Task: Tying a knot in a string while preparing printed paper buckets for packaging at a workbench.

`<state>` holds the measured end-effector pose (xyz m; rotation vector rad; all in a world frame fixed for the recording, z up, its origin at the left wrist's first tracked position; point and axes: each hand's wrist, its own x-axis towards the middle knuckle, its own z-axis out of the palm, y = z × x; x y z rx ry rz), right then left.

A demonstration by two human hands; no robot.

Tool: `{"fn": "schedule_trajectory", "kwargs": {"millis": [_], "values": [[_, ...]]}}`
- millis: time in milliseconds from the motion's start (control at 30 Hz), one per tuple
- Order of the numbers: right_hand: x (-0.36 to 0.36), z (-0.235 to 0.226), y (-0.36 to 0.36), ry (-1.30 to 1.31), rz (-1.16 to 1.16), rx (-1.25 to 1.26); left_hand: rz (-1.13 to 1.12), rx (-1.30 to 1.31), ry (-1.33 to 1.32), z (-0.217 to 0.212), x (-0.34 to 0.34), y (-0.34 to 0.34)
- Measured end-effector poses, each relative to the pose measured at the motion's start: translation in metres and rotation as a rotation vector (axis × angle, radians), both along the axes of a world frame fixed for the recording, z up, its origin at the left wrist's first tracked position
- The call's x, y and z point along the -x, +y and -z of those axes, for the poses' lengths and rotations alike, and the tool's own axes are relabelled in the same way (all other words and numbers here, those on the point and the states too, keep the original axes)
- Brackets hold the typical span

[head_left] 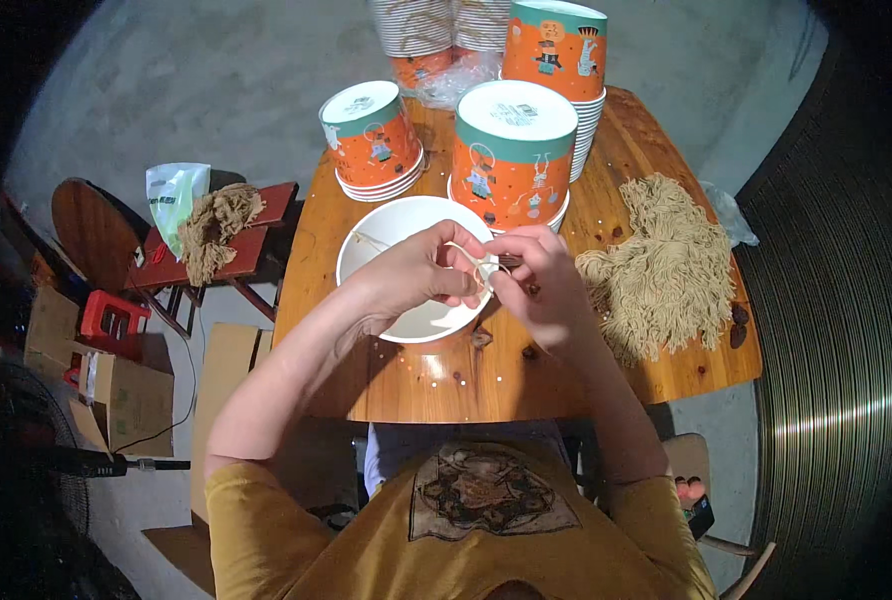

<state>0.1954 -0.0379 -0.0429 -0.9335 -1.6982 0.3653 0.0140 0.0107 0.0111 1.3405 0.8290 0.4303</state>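
Observation:
A white bowl (386, 232) stands on the wooden table (466, 375) in front of me. Both hands meet above its right rim. My left hand (421, 270) and my right hand (536, 275) pinch a thin pale strand (478, 265) between their fingertips. A big heap of tan strands (661, 265) lies on the table to the right of my right hand. What the bowl holds is mostly hidden by my left hand.
Stacks of orange and teal paper tubs (511, 150) (371, 135) (556, 45) stand behind the bowl. A red stool (256, 245) at the left carries another bundle of strands (216, 225) and a plastic bag (173, 195). Cardboard boxes (126, 395) sit on the floor at the left.

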Motion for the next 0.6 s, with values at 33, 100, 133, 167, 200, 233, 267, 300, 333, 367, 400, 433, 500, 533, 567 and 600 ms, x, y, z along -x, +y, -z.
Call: {"fn": "schedule_trajectory", "kwargs": {"millis": [33,100,133,167,200,233,267,300,333,367,400,433,500,533,567,600], "values": [[-0.0015,0.0007,0.0013,0.000,0.001,-0.001,0.001,-0.001,0.000,0.0006,-0.0001,0.0006],[-0.0055,0.0029,0.0053,-0.175,0.044,0.064,-0.014,0.018,-0.008,0.0032,0.0000,0.0019],[-0.0054,0.0024,0.0061,-0.175,0.044,0.064,-0.014,0.018,-0.009,0.0040,0.0000,0.0024],[-0.0050,0.0019,0.0068,-0.175,0.027,0.045,-0.016,0.018,-0.016,0.0047,0.0002,0.0028],[-0.0046,0.0015,0.0071,-0.176,0.009,0.026,-0.019,0.017,-0.024,0.0051,0.0004,0.0030],[-0.0046,0.0013,0.0065,-0.176,0.009,0.026,-0.019,0.018,-0.024,0.0047,0.0004,0.0027],[-0.0046,0.0014,0.0054,-0.116,-0.012,0.042,-0.016,0.008,-0.034,0.0038,0.0004,0.0021],[-0.0046,0.0016,0.0049,-0.056,-0.034,0.059,-0.013,-0.001,-0.044,0.0030,0.0004,0.0014],[-0.0051,0.0020,0.0059,-0.057,-0.034,0.059,-0.014,0.000,-0.044,0.0023,-0.0001,0.0006],[-0.0058,0.0028,0.0078,-0.051,-0.038,-0.025,-0.018,-0.022,-0.023,0.0016,-0.0011,-0.0003],[-0.0062,0.0033,0.0087,-0.045,-0.042,-0.109,-0.022,-0.043,-0.002,0.0009,-0.0020,-0.0010],[-0.0052,0.0032,0.0073,-0.045,-0.040,-0.108,-0.021,-0.042,-0.002,-0.0007,-0.0027,-0.0014],[-0.0025,0.0029,0.0032,0.167,-0.094,0.099,0.013,-0.087,0.040,-0.0031,-0.0044,-0.0015],[-0.0037,0.0037,0.0032,0.167,-0.095,0.099,0.011,-0.087,0.041,-0.0026,-0.0044,-0.0016],[-0.0063,0.0048,0.0033,0.238,-0.166,0.195,0.019,-0.106,0.028,-0.0018,-0.0045,-0.0016],[-0.0079,0.0055,0.0031,0.310,-0.237,0.291,0.027,-0.125,0.015,-0.0013,-0.0047,-0.0019]]}}
